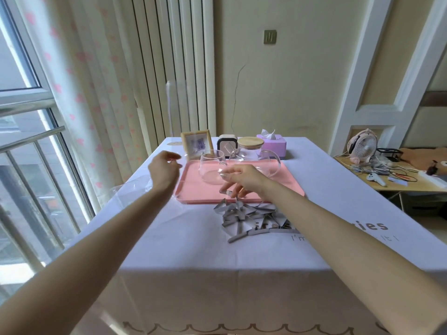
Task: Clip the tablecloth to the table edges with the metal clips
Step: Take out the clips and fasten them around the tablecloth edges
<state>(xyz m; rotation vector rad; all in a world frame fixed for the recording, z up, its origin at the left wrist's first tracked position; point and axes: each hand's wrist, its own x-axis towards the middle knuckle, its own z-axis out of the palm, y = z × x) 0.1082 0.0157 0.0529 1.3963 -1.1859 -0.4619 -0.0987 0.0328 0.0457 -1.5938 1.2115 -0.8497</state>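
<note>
Both bare forearms are extended forward. The left hand (164,171) is held raised, fingers loosely curled. The right hand (243,180) is turned palm-down, its fingertips (233,193) apparently pinched on a metal clip (226,191).

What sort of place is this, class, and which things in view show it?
Probably a room in a home: a tablecloth bearing a pink tray, glass teapot and tissue box, with patterned curtains beside the window.

Table (302,146), tablecloth (181,250), clips (246,218), tray (193,187)
</note>
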